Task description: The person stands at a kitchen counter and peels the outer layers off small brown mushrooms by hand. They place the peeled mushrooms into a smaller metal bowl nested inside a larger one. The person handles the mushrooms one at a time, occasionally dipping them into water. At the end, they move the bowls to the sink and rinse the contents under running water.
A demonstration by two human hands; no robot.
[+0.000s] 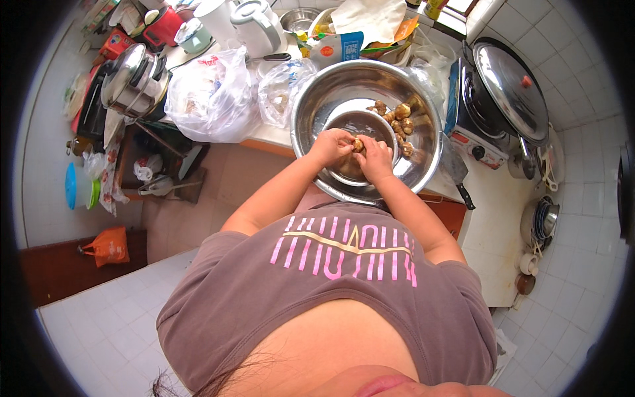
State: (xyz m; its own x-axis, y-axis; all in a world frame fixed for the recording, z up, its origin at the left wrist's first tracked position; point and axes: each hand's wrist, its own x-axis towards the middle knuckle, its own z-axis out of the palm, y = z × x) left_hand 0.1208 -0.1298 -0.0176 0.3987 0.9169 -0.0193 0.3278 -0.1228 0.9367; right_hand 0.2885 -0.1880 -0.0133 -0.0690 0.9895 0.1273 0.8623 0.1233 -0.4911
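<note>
Over a small steel bowl (333, 124) of brownish water, my left hand (333, 147) and my right hand (375, 158) meet at one knobbly brown root vegetable (357, 144). The fingertips of both hands close on it from either side. The small bowl stands inside a large stainless steel basin (306, 94). Several more brown, knobbly roots (403, 111), perhaps Jerusalem artichokes or ginger, lie in the basin to the right of the small bowl. The undersides of my fingers are hidden.
A cleaver (455, 166) lies right of the basin, beside a portable gas stove (478, 144) bearing a lidded wok (511, 92). Left of the basin are plastic bags (211, 99) and a steel pot (131, 82). A white kettle (255, 30) and food packets (337, 48) stand behind.
</note>
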